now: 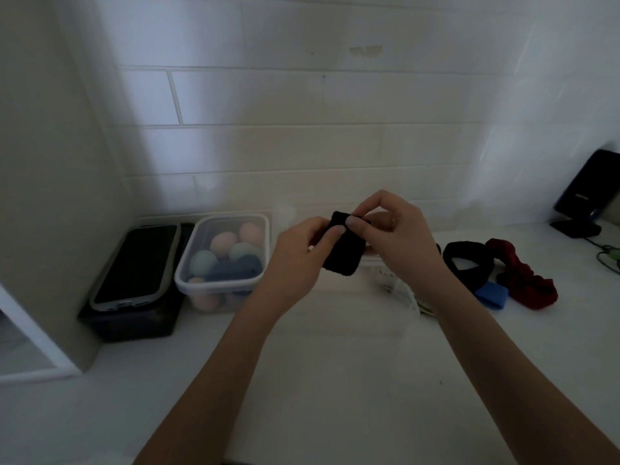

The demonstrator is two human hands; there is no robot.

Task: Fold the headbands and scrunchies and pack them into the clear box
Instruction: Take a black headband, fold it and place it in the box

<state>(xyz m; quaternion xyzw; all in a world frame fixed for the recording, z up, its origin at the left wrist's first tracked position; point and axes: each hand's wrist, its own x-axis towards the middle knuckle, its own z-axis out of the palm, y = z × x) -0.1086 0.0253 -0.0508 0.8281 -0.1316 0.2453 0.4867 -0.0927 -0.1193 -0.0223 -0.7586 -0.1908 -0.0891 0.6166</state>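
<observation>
Mid-frame, our left hand (302, 250) and right hand (392, 229) keep fingers clamped on the black headband (344, 250), holding its fold above the bench (335, 364).

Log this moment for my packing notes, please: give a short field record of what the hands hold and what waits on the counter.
held item: folded black headband
left hand: grips its left edge
right hand: pinches its top
waiting, right side: black headband, blue band, dark red scrunchie
clear box: behind the right forearm, mostly hidden
lidded tub: pastel egg-shaped items, closed
surface: white counter
</observation>
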